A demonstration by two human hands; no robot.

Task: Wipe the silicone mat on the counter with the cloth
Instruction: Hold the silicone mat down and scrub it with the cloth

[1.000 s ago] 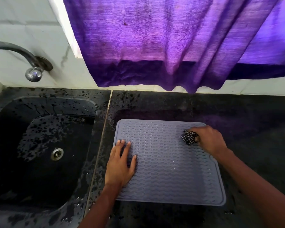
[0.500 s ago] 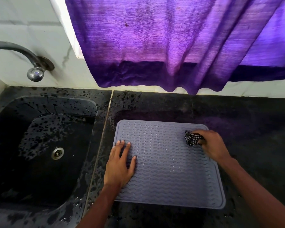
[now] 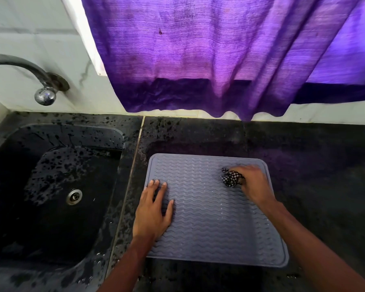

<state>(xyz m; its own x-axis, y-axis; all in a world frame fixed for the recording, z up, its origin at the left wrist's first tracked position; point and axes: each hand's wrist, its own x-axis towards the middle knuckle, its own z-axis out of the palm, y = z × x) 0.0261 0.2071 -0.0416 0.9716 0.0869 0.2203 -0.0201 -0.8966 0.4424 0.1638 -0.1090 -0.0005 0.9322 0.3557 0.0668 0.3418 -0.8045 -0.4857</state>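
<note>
item: silicone mat (image 3: 209, 218), grey, wavy ribbed surface, rounded corners, raised rim. it is lying flat on the black counter (image 3: 314, 175), just to the right of the sink, its left edge near the seam between sink slab and counter. small droplets are glinting on its ribs.

item: cloth (image 3: 231, 177), black-and-white checked, bunched into a small wad. it is sitting on the far right part of the mat, near the far right corner, and sticking out to the left of the fingers.

item: right hand (image 3: 254, 184). its fingers are curling round the cloth and gripping it, pressing it down against the mat; the far edge of the hand is blurring.

item: left hand (image 3: 153, 211). it is lying palm down on the left part of the mat, fingers straight and slightly spread, thumb out to the right, holding nothing.

item: sink (image 3: 116, 140), black, wet and speckled, with a round metal drain (image 3: 74, 197).

item: tap (image 3: 30, 69), metal, curving out from the white tiled wall above the sink.

item: purple curtain (image 3: 209, 55), hanging over the wall behind the counter, its lower hem darker.
</note>
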